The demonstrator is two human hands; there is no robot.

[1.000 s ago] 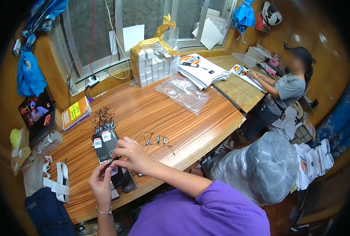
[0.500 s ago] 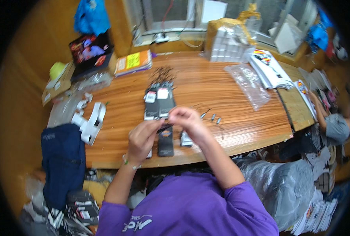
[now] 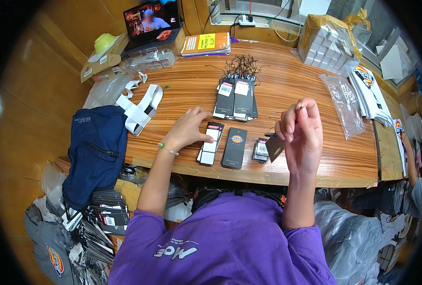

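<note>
My left hand (image 3: 187,129) is open, thumb and fingers apart, at a small stack of black hang tags with white labels (image 3: 210,146). My right hand (image 3: 302,130) is raised and closed in a pinch. A small dark hang tag (image 3: 274,147) dangles tilted beside it; its cord is partly hidden by the fingers. Between the hands lies a black tag with an oval logo (image 3: 234,148). A pile of smaller tags (image 3: 260,150) sits right of it. Farther back are strung black tags (image 3: 235,102) with white stickers, their black cords (image 3: 243,65) bunched at the far end.
White paper strips (image 3: 142,110) and a navy bag (image 3: 98,152) are at the left. A laptop (image 3: 151,24) and notebooks (image 3: 206,44) stand behind. A wrapped bundle of white boxes (image 3: 326,47) and a clear plastic bag (image 3: 342,105) are at the right, near a co-worker's arm (image 3: 410,159).
My hands, close together over the middle before, have parted. The left has gone to the labelled stack; the right has moved rightward with the small tag. The whole view has shifted.
</note>
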